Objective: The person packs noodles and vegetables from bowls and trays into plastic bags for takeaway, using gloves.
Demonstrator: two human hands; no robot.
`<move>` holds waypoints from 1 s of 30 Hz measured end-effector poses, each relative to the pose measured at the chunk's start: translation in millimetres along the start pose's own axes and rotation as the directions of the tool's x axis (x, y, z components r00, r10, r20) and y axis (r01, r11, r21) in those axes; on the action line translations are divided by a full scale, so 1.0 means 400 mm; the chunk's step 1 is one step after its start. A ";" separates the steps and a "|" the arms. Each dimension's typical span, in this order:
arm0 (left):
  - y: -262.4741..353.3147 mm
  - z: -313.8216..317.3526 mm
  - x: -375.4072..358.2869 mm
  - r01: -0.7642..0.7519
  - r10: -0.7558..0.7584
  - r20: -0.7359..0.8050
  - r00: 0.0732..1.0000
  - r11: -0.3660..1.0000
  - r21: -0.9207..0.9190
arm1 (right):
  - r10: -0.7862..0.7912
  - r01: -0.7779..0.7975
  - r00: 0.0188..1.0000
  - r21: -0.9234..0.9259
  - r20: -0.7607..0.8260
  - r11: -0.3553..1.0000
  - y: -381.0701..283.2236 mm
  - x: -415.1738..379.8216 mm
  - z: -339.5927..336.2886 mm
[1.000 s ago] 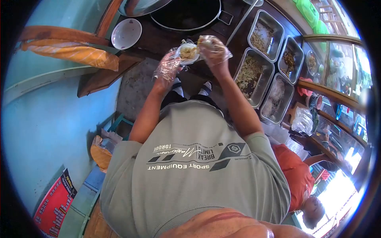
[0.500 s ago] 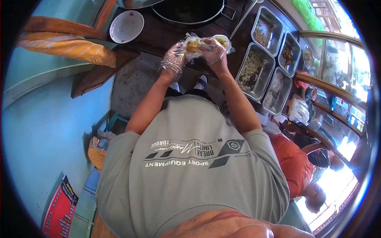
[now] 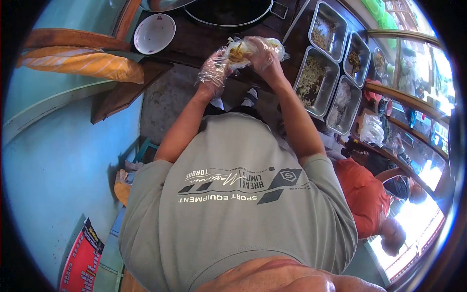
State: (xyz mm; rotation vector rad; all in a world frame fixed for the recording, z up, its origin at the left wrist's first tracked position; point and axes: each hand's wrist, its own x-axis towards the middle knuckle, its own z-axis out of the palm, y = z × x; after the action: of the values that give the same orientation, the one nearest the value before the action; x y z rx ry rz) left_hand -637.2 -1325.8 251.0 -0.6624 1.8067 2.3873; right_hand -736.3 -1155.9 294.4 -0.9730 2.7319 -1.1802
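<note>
In clear plastic gloves, both my hands are up near the dark counter's front edge. My left hand (image 3: 213, 72) grips one end of a pale food roll (image 3: 239, 51) with a yellow-brown filling, its fingers curled round it. From the other side, my right hand (image 3: 264, 57) is closed over the roll's upper part, fingers bent across it. Thin clear plastic and a whitish piece stick out beyond the right hand. The gloves and fingers partly hide the roll, so its exact kind cannot be told.
A white bowl (image 3: 154, 34) and a large dark pan (image 3: 228, 10) stand on the counter ahead. To the right are several metal trays, one with shredded food (image 3: 310, 80). A orange cloth-covered bundle (image 3: 82, 64) lies at left. A person in a red top (image 3: 361, 194) is beyond the counter.
My right hand has shifted over the roll, its fingers now reaching further across the top. My left hand stays at about the same place. The view has shifted slightly.
</note>
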 end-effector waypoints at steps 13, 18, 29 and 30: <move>-0.018 -0.003 0.012 -0.037 0.037 0.002 0.999 0.999 -0.023 | -0.161 0.181 0.977 -0.150 0.136 0.972 0.020 -0.032 0.035; -0.048 -0.007 0.016 -0.040 0.042 0.014 0.999 0.990 -0.137 | -0.069 0.068 0.998 -0.077 -0.010 0.995 -0.022 0.016 0.004; -0.016 0.005 0.010 -0.029 0.036 0.037 0.999 0.985 -0.172 | -0.229 0.264 0.962 -0.285 0.149 0.922 0.024 -0.035 0.063; -0.012 0.006 0.008 -0.030 0.035 0.032 0.999 0.990 -0.138 | -0.189 0.228 0.970 -0.305 0.152 0.925 0.012 -0.030 0.054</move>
State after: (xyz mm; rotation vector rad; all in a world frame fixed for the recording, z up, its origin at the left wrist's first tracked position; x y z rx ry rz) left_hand -639.0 -1322.7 246.0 -0.6041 1.6636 2.5467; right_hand -724.1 -1161.1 273.0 -1.3503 2.8311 -0.6731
